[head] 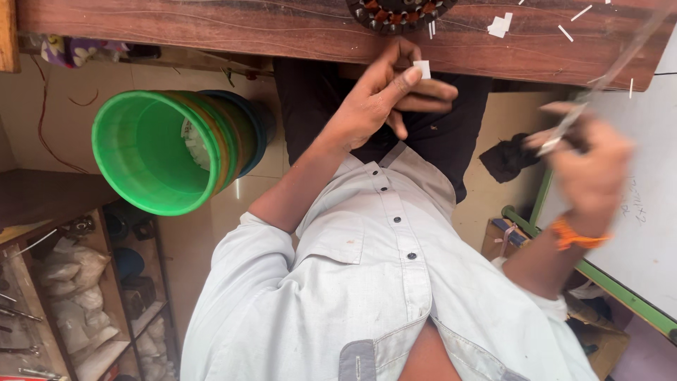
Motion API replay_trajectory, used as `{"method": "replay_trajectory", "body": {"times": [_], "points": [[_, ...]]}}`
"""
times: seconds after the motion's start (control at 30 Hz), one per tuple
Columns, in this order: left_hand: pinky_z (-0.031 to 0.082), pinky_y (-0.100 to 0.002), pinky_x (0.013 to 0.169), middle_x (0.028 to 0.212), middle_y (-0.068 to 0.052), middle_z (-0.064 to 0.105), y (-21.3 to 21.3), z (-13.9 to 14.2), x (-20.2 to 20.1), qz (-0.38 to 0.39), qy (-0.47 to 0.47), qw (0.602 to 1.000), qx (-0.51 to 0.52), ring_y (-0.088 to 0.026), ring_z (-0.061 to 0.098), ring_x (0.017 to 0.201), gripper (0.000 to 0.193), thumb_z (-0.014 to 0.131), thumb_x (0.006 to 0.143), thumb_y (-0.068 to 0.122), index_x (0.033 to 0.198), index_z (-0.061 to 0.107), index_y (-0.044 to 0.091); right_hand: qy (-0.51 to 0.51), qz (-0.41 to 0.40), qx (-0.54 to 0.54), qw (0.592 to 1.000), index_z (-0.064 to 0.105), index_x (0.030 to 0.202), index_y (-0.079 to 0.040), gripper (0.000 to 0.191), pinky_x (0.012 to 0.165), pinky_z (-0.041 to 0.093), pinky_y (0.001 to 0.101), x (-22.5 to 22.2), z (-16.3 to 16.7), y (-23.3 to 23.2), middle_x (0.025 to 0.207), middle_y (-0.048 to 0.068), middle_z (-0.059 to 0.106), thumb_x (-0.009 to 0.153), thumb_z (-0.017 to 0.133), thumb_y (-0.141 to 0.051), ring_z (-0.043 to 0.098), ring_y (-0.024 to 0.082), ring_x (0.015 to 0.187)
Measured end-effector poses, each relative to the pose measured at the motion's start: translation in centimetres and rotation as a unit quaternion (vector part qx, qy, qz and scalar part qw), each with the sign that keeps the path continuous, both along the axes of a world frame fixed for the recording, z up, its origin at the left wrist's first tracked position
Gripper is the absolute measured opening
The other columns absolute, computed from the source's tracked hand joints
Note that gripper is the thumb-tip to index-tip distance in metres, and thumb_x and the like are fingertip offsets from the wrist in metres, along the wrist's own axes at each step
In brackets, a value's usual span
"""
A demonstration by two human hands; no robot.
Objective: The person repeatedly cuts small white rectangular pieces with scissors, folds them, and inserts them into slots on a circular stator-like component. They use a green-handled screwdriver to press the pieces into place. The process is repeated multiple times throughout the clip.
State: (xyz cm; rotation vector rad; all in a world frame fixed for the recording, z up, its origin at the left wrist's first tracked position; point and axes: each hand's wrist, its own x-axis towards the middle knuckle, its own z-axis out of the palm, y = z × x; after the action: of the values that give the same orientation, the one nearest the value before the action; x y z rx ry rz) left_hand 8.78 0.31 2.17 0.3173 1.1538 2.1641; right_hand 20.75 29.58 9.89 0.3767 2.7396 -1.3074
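Pinched between the thumb and forefinger of the left hand point(384, 99) is a small white paper slip point(422, 68), held just below the near edge of the wooden table point(211, 28); its long axis runs roughly toward the table. Closed around the handles of a pair of scissors point(606, 77), the right hand point(589, 166) is blurred, and the blades point up and away to the right, across the table edge. An orange band point(575, 236) circles that wrist. White paper scraps point(501, 25) lie on the table beside a round toothed metal part point(398, 13). Green buckets point(169, 152) stand stacked on the floor at left.
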Motion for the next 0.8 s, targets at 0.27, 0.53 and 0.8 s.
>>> {"method": "replay_trajectory", "body": {"times": [0.27, 0.53, 0.8], "points": [[0.049, -0.022, 0.046, 0.097, -0.007, 0.069, -0.4, -1.1, 2.4, 0.109, -0.019, 0.993, -0.048, -0.014, 0.071, 0.069, 0.021, 0.066, 0.104, 0.021, 0.113, 0.057, 0.004, -0.053, 0.006, 0.169, 0.984, 0.068, 0.123, -0.001, 0.034, 0.067, 0.053, 0.0342, -10.8, 0.4, 8.6, 0.094, 0.01, 0.072, 0.09, 0.074, -0.003, 0.069, 0.02, 0.08], [0.051, -0.021, 0.048, 0.087, -0.005, 0.071, -1.3, 1.7, 3.1, 0.095, 0.043, 0.983, -0.151, -0.009, 0.07, 0.061, 0.011, 0.065, 0.099, 0.013, 0.102, 0.064, 0.003, 0.079, 0.03, 0.083, 0.993, 0.065, 0.135, 0.0, 0.037, 0.075, 0.056, 0.0302, -10.1, 2.0, 1.8, 0.107, 0.013, 0.074, 0.099, 0.074, -0.001, 0.07, 0.02, 0.092], [0.056, -0.023, 0.053, 0.083, -0.006, 0.071, 1.1, 2.8, 2.2, 0.103, 0.127, 0.97, -0.178, -0.011, 0.072, 0.065, 0.005, 0.065, 0.097, 0.004, 0.099, 0.064, -0.001, 0.208, 0.099, -0.194, 0.953, 0.071, 0.109, 0.003, 0.018, 0.079, 0.061, 0.0252, -6.7, -3.4, -9.2, 0.102, 0.013, 0.072, 0.092, 0.076, 0.006, 0.072, 0.015, 0.09]]}}
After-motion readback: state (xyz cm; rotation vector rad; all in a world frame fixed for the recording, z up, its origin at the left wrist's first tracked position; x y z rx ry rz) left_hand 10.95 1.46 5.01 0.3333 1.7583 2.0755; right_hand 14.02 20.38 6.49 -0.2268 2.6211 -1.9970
